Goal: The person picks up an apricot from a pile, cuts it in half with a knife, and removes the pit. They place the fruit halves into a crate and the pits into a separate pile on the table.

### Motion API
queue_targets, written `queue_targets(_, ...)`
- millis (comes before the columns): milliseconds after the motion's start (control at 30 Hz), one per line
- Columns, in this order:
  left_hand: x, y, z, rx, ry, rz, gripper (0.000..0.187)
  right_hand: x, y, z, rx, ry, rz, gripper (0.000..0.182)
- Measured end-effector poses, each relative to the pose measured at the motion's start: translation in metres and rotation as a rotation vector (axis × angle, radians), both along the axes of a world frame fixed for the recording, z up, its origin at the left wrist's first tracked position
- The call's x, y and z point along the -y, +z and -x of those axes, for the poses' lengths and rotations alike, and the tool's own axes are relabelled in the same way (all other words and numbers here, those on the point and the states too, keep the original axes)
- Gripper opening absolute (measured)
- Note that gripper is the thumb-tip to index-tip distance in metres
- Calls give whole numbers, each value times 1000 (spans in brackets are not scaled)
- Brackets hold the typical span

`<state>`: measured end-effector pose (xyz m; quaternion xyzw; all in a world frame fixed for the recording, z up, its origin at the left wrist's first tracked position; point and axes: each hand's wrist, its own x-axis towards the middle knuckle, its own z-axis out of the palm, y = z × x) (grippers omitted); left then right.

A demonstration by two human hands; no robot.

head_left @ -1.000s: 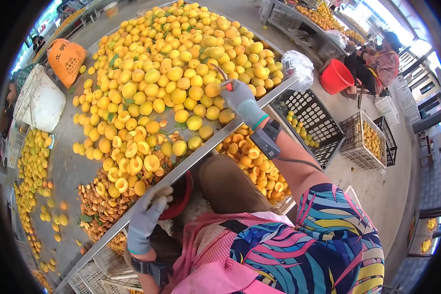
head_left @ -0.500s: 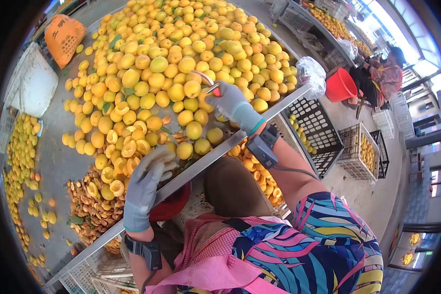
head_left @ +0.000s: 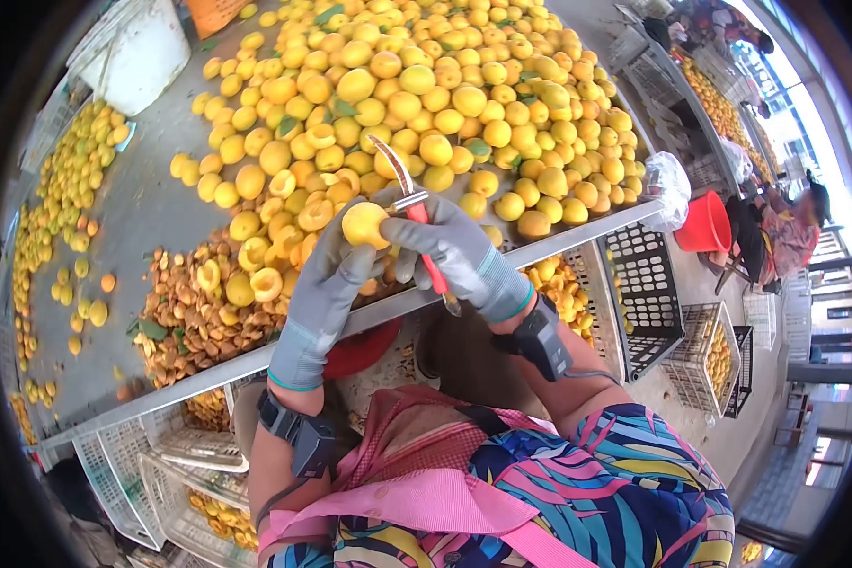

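My left hand (head_left: pixel 329 275), in a grey work glove, is closed around a yellow apricot (head_left: pixel 364 225) over the front edge of the table. Close beside it, my gloved right hand (head_left: pixel 456 248) grips a curved knife (head_left: pixel 430 267) by its red handle, the blade pointing up and away from me. The blade stands just right of the apricot, apart from it. Beyond both hands spreads a big heap of whole apricots (head_left: pixel 445 99). Split apricot halves (head_left: pixel 267 282) lie left of my left hand, next to a pile of brown pits (head_left: pixel 194 327).
A metal rim (head_left: pixel 398 305) runs along the table's front. Below it are a red basin (head_left: pixel 364 348) and white crates (head_left: pixel 123 473). At right stand a black crate (head_left: pixel 648 308) and a red bucket (head_left: pixel 702 222), with a seated person (head_left: pixel 776 232) beyond. A white bucket (head_left: pixel 137 57) sits far left.
My hands have come together over the table edge. The left, earlier loosely open by the fruit, now holds an apricot. The right has drawn back from the heap with the knife. My view has shifted.
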<state>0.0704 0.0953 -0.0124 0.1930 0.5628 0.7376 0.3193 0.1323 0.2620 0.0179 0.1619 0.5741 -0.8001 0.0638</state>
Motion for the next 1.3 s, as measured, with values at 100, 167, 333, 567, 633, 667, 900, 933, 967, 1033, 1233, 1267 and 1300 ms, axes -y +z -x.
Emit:
queue_targets(100,10,0,0,31,102,-28,60,23,7,-1,-94,-16,-64,38)
queue_targets(167,18,-5,3,228,119,-193,61,31,4,-2,-123,-30,-21,39)
queue_targets(333,39,-6,8,616,151,-454,67,48,7,-6,-148,-38,-32,40)
queue_targets(567,50,-3,0,667,208,-400,80,78,0,-22,-248,46,-371,54)
queue_targets(633,53,-8,1,663,192,-432,80,84,3,-25,-298,61,-399,54)
queue_targets(667,54,-9,1,662,174,-457,81,88,8,-28,-263,70,-388,55)
queue_targets(900,59,3,-5,605,94,-513,72,96,20,-30,-181,128,-406,54)
queue_targets(933,59,2,-5,603,125,-512,69,97,18,-30,-182,129,-406,54)
queue_targets(967,58,0,-5,601,156,-510,67,97,15,-29,-223,115,-411,54)
queue_targets(1033,57,-4,-5,588,172,-527,66,97,13,-30,-263,102,-416,55)
queue_targets(1233,60,3,-8,537,271,-512,68,97,1,-32,-174,158,-524,49)
queue_targets(1267,61,3,-8,526,293,-509,69,97,0,-33,-196,181,-599,47)
queue_targets(1300,62,3,-10,521,294,-505,69,98,-2,-33,-219,202,-675,45)
